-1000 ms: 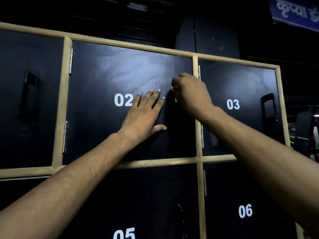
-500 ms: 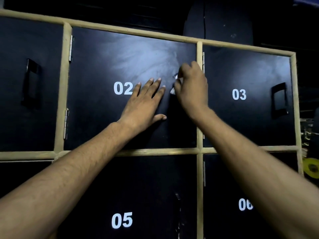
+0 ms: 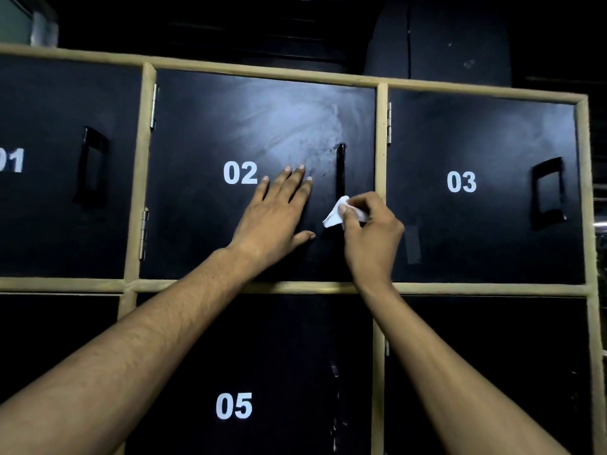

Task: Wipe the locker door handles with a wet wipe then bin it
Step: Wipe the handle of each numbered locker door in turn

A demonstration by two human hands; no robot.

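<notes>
On the far left, the door 01 handle (image 3: 92, 165) hung well apart from both your hands. Your left hand (image 3: 274, 218) lay flat on door 02 (image 3: 197, 224), fingers straight and slightly spread, just right of the white numeral and left of the door 02 handle (image 3: 341, 165). Your right hand (image 3: 371, 234) pinched the white wet wipe (image 3: 333, 216) between thumb and curled fingers, at the lower part of that handle and just beside the frame post (image 3: 381, 152). Further right, the door 03 handle (image 3: 548, 195) stood well apart. Door 05 (image 3: 279, 356) lay below, between your forearms.
</notes>
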